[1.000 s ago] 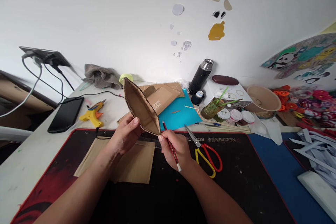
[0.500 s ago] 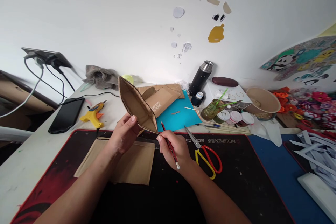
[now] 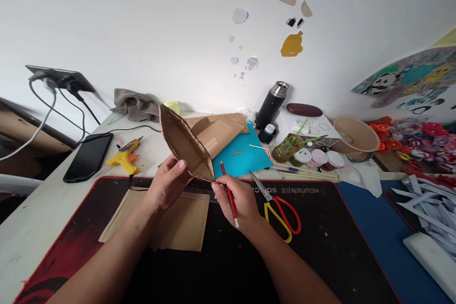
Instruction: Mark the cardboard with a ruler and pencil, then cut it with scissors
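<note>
As L hand [image 3: 166, 186] grips cardboard [image 3: 182, 145], black mat [image 3: 320, 247], white wall [image 3: 142, 19]

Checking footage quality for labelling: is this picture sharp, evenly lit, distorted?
Head view: soft even light, no harsh glare; the folded brown cardboard piece and thin red pencil look sharp; the red-edged black desk mat bows at the borders, wide-lens distortion.

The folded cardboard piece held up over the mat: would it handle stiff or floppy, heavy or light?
Probably fairly stiff: the cardboard piece keeps its folded shape though the left hand grips only its lower edge. Likely light, since fingertips hold it up. Its pointed end, touched by the right hand holding the pencil, may crush easily.
</note>
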The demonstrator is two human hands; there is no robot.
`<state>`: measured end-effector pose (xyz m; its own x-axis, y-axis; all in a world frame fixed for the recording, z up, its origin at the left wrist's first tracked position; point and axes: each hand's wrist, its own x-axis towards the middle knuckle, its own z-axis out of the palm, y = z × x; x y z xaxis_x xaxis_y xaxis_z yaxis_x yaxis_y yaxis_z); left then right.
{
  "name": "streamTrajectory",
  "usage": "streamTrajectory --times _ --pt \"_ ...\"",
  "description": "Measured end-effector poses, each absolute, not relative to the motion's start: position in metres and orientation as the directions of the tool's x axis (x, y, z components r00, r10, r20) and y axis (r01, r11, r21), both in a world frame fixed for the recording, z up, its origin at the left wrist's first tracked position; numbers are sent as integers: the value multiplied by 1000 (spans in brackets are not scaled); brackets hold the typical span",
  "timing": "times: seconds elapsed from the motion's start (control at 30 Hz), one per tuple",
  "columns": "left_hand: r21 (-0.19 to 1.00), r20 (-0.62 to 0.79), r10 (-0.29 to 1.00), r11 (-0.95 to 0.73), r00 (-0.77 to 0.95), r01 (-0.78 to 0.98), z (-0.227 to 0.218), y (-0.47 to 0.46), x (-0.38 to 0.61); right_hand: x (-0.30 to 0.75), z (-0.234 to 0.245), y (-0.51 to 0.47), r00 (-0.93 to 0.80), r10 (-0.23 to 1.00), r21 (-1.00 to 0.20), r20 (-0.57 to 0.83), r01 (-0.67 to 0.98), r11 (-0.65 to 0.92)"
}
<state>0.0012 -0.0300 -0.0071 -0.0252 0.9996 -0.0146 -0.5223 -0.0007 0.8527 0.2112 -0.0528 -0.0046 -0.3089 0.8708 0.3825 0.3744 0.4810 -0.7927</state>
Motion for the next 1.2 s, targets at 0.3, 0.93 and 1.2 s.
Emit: streamTrajectory --times 0.3,0.93,1.2 --pt "852 -12 1000 2 -16 -524 -5 -31 5 211 -5 -53 -338 848 -761 407 388 520" --pt "845 -27 999 34 22 -534 -8 -32 5 207 -10 -54 -377 798 -719 470 362 594" --pt "844 -17 999 -11 -47 -536 -4 -27 -3 207 -9 -55 -386 833 -820 396 261 510"
